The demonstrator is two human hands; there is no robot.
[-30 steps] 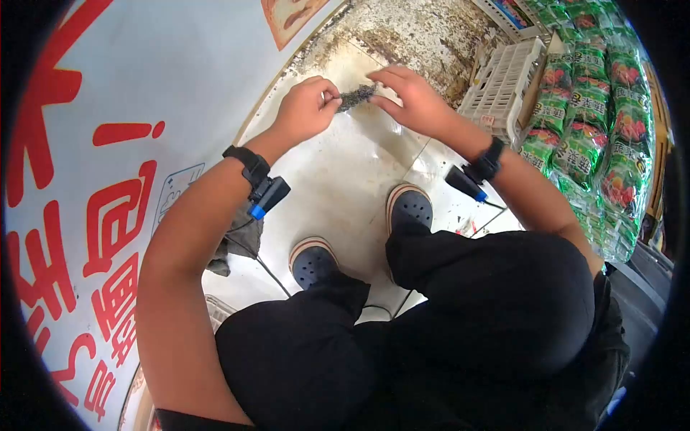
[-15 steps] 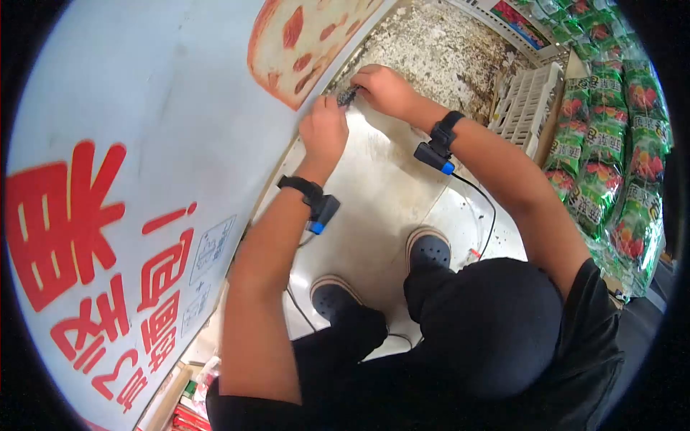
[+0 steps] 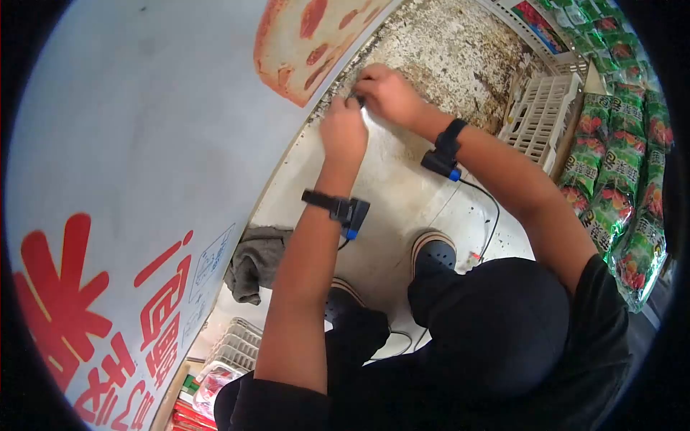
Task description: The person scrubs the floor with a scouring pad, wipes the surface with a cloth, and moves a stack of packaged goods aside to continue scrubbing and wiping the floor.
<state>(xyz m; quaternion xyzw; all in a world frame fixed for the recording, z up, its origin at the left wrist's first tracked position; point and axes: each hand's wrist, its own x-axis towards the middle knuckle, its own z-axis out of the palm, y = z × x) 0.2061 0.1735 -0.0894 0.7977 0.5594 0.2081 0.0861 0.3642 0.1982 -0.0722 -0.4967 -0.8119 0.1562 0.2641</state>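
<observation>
Close to the foot of the white panel, my two hands meet over the floor. My left hand [image 3: 345, 128] has its fingers closed at the near side of a small dark, wiry-looking bundle [image 3: 359, 100], possibly a steel wool scourer. At its far side my right hand [image 3: 388, 93] pinches the same bundle. Fingers cover most of it, so its full shape is hidden. Just beyond the hands lies a stained, speckled patch of floor [image 3: 460, 61].
The printed panel [image 3: 165, 108] rises along my left. A grey cloth [image 3: 259, 260] lies at its foot. White plastic crates stand at right [image 3: 540, 118] and lower left [image 3: 233, 343]. Green packets [image 3: 611, 172] are stacked at right. Cables run from both wrist devices past my shoes.
My left hand and forearm have shifted right, nearer my right hand. The bundle shows less between the fingers. The view has shifted, and the grey cloth and lower-left crate now show.
</observation>
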